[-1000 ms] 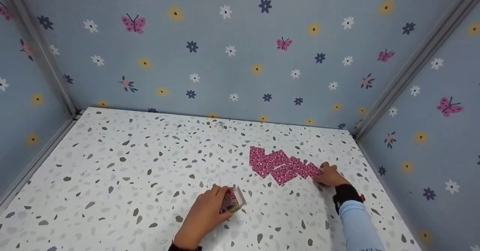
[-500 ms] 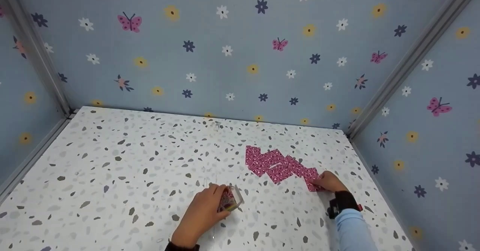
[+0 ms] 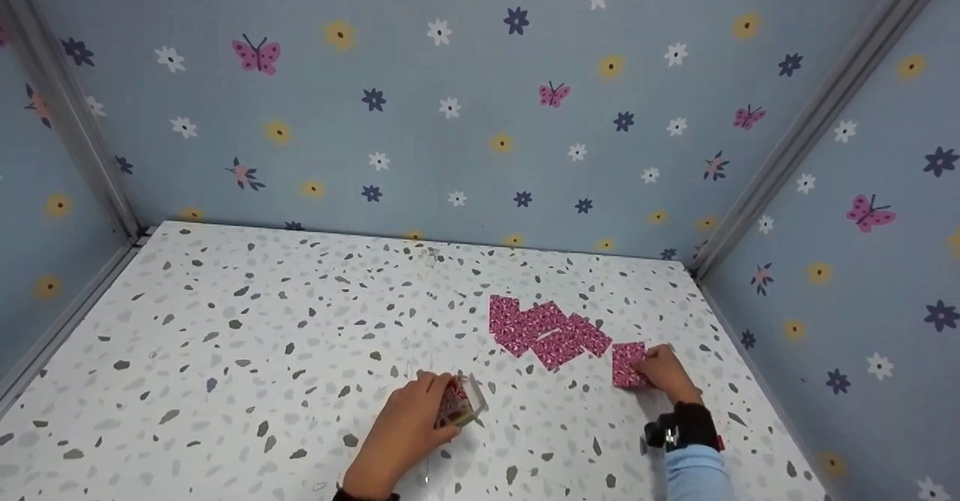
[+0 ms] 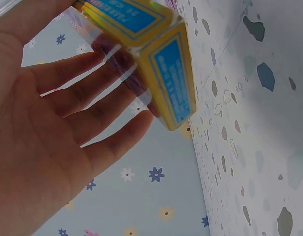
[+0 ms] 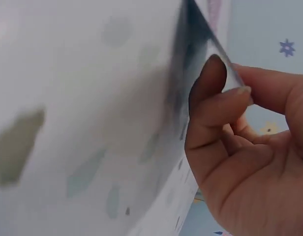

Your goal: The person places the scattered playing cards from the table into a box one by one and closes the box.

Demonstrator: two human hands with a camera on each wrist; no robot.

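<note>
My left hand grips a small card box above the speckled table. In the left wrist view the box is yellow with blue labels and clear sides, the fingers along one side. Pink patterned cards show inside its open end. Farther right, my right hand pinches the right edge of one pink patterned playing card between thumb and fingers. That card appears nearly edge-on in the right wrist view, tilted close over the table. To its left lie several overlapping pink cards, pattern side up.
The white speckled table is bounded by a flower-print back wall and a similar right wall. Grey metal posts stand at both back corners. A left side wall closes the other side.
My right hand has drawn the end card away from the overlapping cards, toward me, leaving a gap beside them. The left hand with the card box has hardly moved.
</note>
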